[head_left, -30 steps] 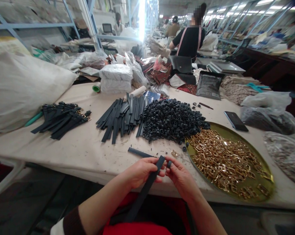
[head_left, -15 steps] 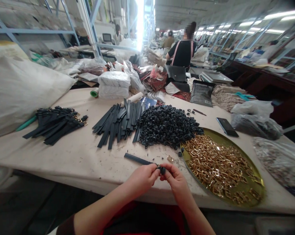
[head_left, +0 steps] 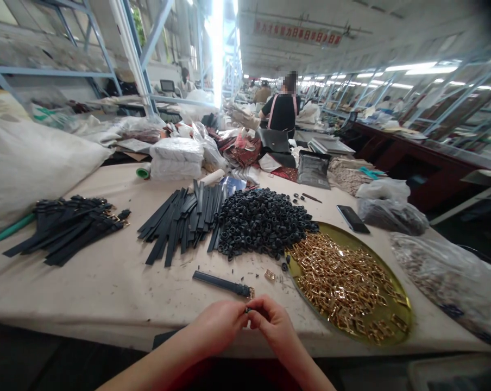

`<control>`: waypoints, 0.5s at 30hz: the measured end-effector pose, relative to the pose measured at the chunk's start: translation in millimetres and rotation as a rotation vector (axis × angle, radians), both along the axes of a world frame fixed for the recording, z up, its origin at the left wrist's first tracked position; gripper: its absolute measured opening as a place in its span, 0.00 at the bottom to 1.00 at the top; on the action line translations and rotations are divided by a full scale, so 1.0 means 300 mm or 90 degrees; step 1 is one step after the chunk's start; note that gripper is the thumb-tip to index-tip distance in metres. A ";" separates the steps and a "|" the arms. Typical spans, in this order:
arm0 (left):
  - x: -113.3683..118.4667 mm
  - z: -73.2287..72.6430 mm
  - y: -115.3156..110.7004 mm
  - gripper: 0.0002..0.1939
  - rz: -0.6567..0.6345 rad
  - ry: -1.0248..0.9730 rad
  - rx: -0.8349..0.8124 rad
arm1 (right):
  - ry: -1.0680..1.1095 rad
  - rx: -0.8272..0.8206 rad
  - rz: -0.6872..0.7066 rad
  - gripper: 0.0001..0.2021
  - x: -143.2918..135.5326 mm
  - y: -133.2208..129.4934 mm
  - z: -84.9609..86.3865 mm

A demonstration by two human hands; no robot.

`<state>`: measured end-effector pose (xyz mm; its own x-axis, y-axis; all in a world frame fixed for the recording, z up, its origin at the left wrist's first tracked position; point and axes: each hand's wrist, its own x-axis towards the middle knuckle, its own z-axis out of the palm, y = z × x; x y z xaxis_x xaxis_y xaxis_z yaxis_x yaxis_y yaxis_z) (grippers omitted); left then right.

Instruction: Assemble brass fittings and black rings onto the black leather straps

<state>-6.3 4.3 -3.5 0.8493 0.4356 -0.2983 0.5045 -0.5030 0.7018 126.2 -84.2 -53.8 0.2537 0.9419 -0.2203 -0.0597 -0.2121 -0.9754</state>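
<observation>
My left hand [head_left: 225, 320] and my right hand [head_left: 272, 320] meet near the table's front edge, fingers pinched. A tiny dark bit [head_left: 247, 310] shows between their fingertips; its kind is mostly hidden. Just beyond them lies a black strap [head_left: 221, 283] with a dark loop and a gold buckle [head_left: 251, 292] at its right end. Under my left forearm the end of a dark flat piece [head_left: 164, 339] sticks out; I cannot tell whether it joins what my fingers hold. Farther back are a heap of black loops [head_left: 262, 222] and loose black straps [head_left: 184, 217].
A round golden tray [head_left: 404, 304] of gold buckles [head_left: 343, 282] stands at right. Buckled straps [head_left: 74, 222] lie at left beside a large white sack [head_left: 37, 157]. A phone [head_left: 353, 219] and plastic bags [head_left: 392, 203] are farther right. A person [head_left: 283, 111] is in the background.
My hands have come off the strap's buckle end and moved nearer the front edge. The strap now lies beyond them. The dark piece under my left forearm has come into view.
</observation>
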 end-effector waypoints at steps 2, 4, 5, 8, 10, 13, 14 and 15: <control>-0.019 0.019 -0.001 0.14 -0.021 -0.005 -0.088 | 0.025 -0.007 0.008 0.11 0.010 -0.007 0.004; -0.041 0.038 0.000 0.17 -0.008 0.007 -0.146 | 0.051 -0.015 -0.010 0.13 0.018 -0.010 0.013; -0.050 0.047 0.001 0.19 0.006 0.002 -0.157 | 0.066 -0.017 -0.022 0.14 0.019 -0.009 0.019; -0.068 0.066 -0.001 0.23 0.037 -0.055 -0.165 | 0.141 -0.021 -0.030 0.16 0.000 -0.003 0.036; -0.072 0.070 -0.004 0.28 0.046 -0.047 -0.209 | 0.189 -0.025 -0.020 0.18 -0.026 0.002 0.038; -0.069 0.057 -0.011 0.32 0.066 -0.018 -0.249 | 0.221 -0.036 -0.022 0.20 -0.067 0.013 0.020; -0.066 0.048 -0.014 0.32 0.078 -0.028 -0.240 | 0.225 -0.038 -0.028 0.21 -0.077 0.018 0.009; -0.063 0.037 -0.016 0.32 0.094 -0.047 -0.224 | 0.226 -0.039 -0.032 0.21 -0.082 0.024 -0.002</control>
